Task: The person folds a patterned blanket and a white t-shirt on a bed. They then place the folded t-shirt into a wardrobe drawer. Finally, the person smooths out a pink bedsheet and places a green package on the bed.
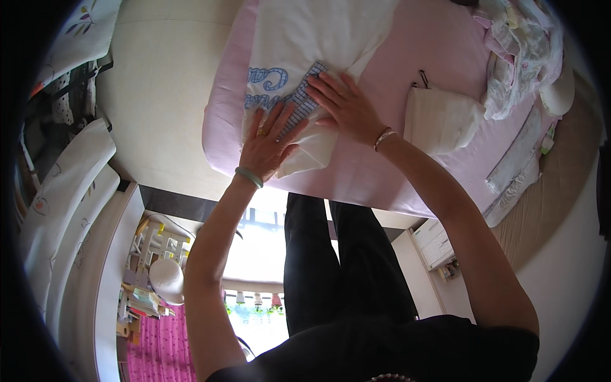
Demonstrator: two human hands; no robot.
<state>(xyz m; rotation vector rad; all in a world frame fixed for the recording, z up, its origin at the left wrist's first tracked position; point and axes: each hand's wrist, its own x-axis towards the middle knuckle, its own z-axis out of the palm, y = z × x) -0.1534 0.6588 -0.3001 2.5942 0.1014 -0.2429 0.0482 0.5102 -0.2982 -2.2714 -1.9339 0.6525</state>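
A white cloth garment [312,38] with blue lettering and a blue checked strip lies spread on a pink-sheeted bed [382,184]. Its near end looks folded or narrowed. My left hand [270,146] lies flat on the lettered part, fingers stretched out, a green bangle on the wrist. On the upper end of the checked strip rests my right hand [347,108], fingers extended and a bracelet on the wrist. Neither hand grips anything. Parts of the lettering are hidden under the fingers.
Right of the garment lies a cream pouch [442,120] with a small dark-tipped loop. Crumpled white and pink clothes [519,57] are heaped at the far right, above a folded pale cloth [519,153]. White patterned covers [67,210] hang at the left.
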